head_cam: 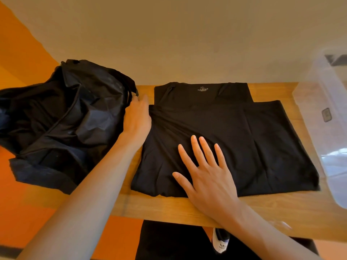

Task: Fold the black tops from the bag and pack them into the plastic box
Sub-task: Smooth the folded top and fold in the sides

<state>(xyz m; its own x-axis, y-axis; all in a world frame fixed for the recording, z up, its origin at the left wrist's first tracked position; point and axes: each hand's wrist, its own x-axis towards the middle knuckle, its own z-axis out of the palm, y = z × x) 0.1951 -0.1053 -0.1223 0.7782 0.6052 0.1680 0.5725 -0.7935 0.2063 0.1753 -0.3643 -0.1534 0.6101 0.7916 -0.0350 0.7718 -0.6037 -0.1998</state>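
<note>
At the lower middle of the frame the right hand [208, 177] lies flat, fingers straight and spread, pressing the near part of the black top [253, 143]. The top lies on the wooden table [169, 205], neckline far, hem near the table edge. The left hand [137, 117] is at its left edge, where creases start; whether it pinches cloth I cannot tell. A fold to the right has free cloth ahead. The bag [75, 113] crowds the left, and the plastic box [323, 102] stands just beside the right edge.

warm, dim indoor light; soft shadows; wide-angle bending at edges; glare on plastic box [326, 139], slightly blurred.
</note>
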